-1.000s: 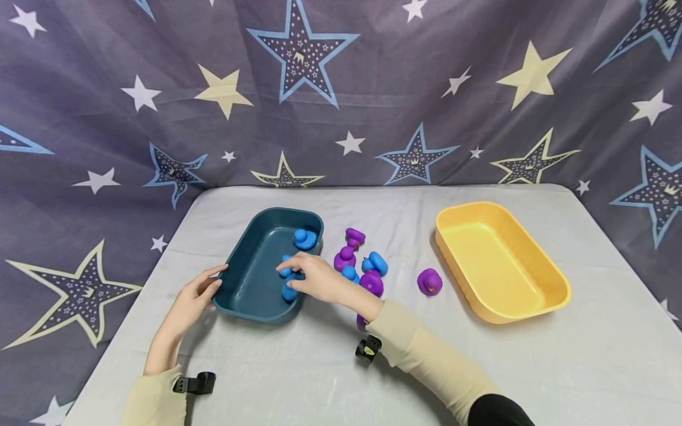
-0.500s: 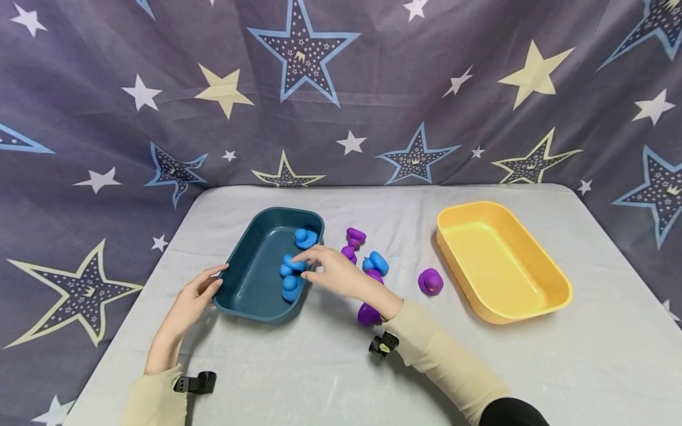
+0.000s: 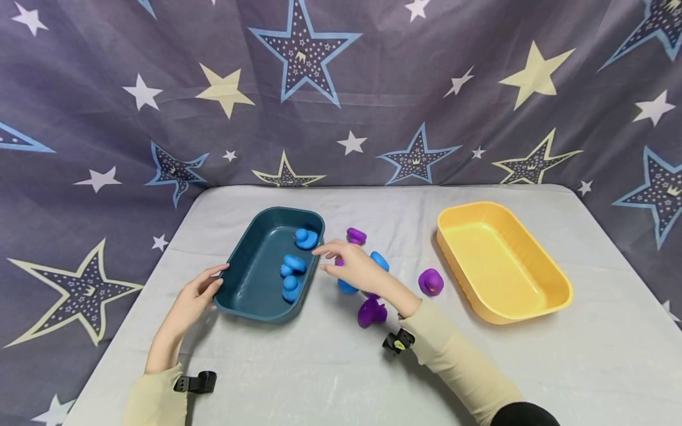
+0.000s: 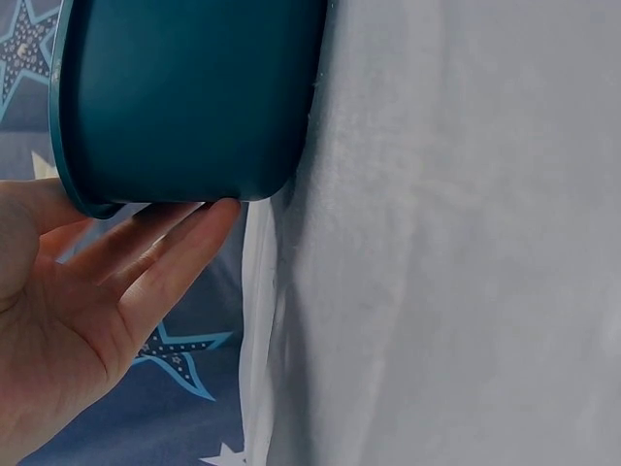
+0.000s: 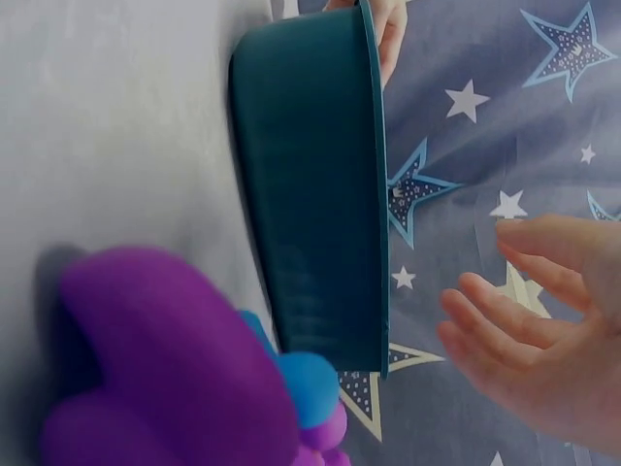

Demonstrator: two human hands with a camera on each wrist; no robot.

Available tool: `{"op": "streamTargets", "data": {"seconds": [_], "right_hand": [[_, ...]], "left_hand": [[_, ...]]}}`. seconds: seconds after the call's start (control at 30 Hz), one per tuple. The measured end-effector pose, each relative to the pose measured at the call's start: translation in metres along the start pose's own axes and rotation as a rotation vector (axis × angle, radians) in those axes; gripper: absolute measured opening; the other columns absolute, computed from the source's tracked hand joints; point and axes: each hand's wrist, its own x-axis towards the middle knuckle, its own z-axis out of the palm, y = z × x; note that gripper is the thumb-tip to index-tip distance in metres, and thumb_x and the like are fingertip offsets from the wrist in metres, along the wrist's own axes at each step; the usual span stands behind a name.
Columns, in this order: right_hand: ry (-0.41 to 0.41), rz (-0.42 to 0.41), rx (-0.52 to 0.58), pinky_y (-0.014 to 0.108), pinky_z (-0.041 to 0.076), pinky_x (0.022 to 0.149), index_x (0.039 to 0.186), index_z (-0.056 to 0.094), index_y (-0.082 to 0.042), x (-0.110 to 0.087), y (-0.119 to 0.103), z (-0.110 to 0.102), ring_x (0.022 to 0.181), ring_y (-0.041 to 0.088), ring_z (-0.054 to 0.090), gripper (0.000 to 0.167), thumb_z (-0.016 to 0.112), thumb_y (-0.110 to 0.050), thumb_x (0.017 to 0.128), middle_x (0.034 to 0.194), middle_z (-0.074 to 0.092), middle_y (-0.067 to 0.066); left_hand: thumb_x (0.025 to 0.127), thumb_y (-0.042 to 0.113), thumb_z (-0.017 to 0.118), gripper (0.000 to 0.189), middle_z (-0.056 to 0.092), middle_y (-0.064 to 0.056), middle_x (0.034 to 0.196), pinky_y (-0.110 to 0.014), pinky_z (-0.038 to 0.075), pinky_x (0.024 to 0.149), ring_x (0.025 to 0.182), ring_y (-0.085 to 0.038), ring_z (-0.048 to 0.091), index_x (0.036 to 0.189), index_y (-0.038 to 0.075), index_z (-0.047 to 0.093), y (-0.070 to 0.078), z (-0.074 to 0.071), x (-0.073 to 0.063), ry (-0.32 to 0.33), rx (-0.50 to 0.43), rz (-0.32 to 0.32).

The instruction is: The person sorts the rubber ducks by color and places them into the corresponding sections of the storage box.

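In the head view, my left hand (image 3: 190, 302) touches the near-left side of a dark teal bin (image 3: 245, 307). Its fingers (image 4: 179, 267) lie fairly straight against the outer wall in the left wrist view. Three blue rubber ducks sit inside: one duck (image 3: 306, 238) at the back, one tipped duck (image 3: 295, 264), and one duck (image 3: 290, 289) nearer the front. Just right of the bin's rim hovers my right hand (image 3: 354, 267), fingers spread and holding nothing. Beneath it, partly hidden, lie a blue duck (image 3: 347, 286) and purple ducks.
Around the right hand are a blue duck (image 3: 379, 260), a purple duck (image 3: 356, 236) and another purple duck (image 3: 372, 312). Farther right, a purple duck (image 3: 430, 282) lies by a yellow bin (image 3: 495, 266). A star-patterned cloth (image 3: 341, 89) hangs behind the white-covered table (image 3: 298, 367).
My right hand has withdrawn from above the teal bin to the right, past its rim, leaving the ducks inside uncovered. The left hand stays against the bin.
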Motion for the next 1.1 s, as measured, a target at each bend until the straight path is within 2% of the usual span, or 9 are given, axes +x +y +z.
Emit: {"op": "streamTargets", "data": {"seconds": [0.23,0.4,0.73,1.1], "right_hand": [[0.032,-0.007,0.041,0.036,0.046,0.082,0.112,0.059,-0.001,-0.005,0.010,-0.008,0.096,0.026,0.057,0.029,0.059,-0.007,0.083,0.110,0.058,0.013],[0.047,0.000,0.026,0.038,0.045,0.082,0.112,0.058,0.001,-0.009,0.017,-0.015,0.094,0.027,0.057,0.029,0.057,-0.005,0.083,0.109,0.058,0.015],[0.061,0.072,0.017,0.042,0.043,0.084,0.112,0.057,0.002,-0.017,0.031,-0.027,0.099,0.033,0.053,0.029,0.057,-0.006,0.084,0.111,0.056,0.017],[0.071,0.083,-0.022,0.045,0.040,0.088,0.112,0.057,0.003,-0.025,0.047,-0.033,0.101,0.037,0.051,0.031,0.056,-0.003,0.082,0.111,0.057,0.017]], "left_hand": [[0.093,0.010,0.045,0.036,0.057,-0.025,0.102,-0.026,0.043,0.053,0.068,-0.004,0.049,0.127,-0.001,0.044,0.000,0.000,0.000,0.001,0.009,-0.007],[0.093,0.011,0.045,0.036,0.057,-0.026,0.103,-0.026,0.043,0.053,0.068,-0.003,0.049,0.127,-0.001,0.043,0.000,0.000,0.000,-0.003,0.009,-0.010],[0.093,0.008,0.045,0.035,0.057,-0.026,0.102,-0.026,0.043,0.052,0.067,-0.003,0.049,0.126,-0.002,0.044,-0.002,-0.001,0.001,-0.002,0.020,-0.005],[0.093,0.014,0.044,0.035,0.057,-0.025,0.104,-0.022,0.043,0.054,0.070,-0.002,0.049,0.127,0.002,0.045,-0.001,-0.001,0.000,-0.001,0.035,0.002]]}}
